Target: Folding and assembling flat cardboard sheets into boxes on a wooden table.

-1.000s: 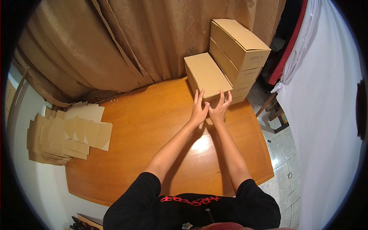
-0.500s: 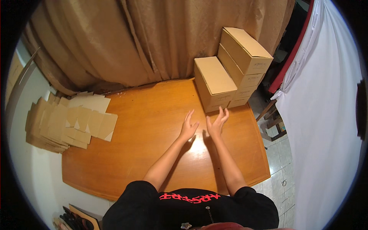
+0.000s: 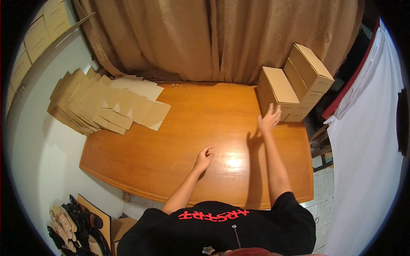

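Note:
My right hand (image 3: 270, 119) is raised over the right part of the wooden table (image 3: 183, 115), its fingers spread and nothing in them. It is nearest to the front of a closed brown cardboard box (image 3: 279, 85) and overlaps its lower corner; whether it touches the box I cannot tell. That box belongs to a group of stacked closed boxes (image 3: 314, 68) at the table's far right. Over the middle of the table, closer to my body, is my left hand (image 3: 204, 159), loosely curled with thumb and fingers apart, holding nothing.
Flattened cardboard pieces (image 3: 111, 100) lie overlapping at the table's far left. A brown curtain (image 3: 179, 42) hangs behind the table and a white cloth (image 3: 363, 141) at the right. Several shoes (image 3: 70, 222) stand at the lower left. More boxes (image 3: 40, 38) sit on a shelf, upper left.
The view has swung left. My hands have moved apart: the left has drawn back toward my body and its fingers have curled, while the right stays near the boxes with fingers spread.

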`<state>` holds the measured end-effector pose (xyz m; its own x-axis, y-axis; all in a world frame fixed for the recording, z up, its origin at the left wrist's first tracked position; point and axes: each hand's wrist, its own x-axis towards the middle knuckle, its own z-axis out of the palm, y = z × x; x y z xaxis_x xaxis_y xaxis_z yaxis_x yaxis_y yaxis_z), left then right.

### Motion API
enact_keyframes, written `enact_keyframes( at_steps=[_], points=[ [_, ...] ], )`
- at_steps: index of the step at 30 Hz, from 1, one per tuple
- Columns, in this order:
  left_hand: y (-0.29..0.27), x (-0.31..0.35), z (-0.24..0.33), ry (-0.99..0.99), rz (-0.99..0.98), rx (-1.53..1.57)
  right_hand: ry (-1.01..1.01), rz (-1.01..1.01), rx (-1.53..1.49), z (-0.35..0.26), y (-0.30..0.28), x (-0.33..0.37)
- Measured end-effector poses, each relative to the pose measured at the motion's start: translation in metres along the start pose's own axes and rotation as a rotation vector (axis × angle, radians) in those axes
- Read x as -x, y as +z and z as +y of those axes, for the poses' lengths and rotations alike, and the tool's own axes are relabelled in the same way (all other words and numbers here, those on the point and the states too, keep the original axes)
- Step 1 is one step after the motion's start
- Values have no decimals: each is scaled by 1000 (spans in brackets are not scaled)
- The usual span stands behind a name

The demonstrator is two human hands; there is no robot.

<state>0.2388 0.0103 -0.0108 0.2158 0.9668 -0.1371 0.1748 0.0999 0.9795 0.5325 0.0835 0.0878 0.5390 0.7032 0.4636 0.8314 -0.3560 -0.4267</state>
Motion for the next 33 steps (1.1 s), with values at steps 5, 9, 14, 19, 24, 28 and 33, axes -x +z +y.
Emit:
enact_keyframes(
  at_steps=[5,9,14,19,24,28,33],
  points=[
    [-46,20,16,-43,32,9,50,-72,82,-14,-6,-19],
    [-99,21,10,-111,51,-39,-96,-217,22,-70,29,42],
    [-167,14,20,-75,109,-123,-346,-631,-81,-162,104,142],
    [-236,-9,-28,-213,230,-174,-563,-894,-204,-255,127,220],
    [-266,-26,-66,-341,360,57,-619,-1056,-213,-302,138,246],
    [-278,-37,-47,-393,318,194,-634,-1046,-189,-317,164,231],
    [-308,-62,-64,-332,468,348,-772,-966,-111,-337,191,198]
  ],
)
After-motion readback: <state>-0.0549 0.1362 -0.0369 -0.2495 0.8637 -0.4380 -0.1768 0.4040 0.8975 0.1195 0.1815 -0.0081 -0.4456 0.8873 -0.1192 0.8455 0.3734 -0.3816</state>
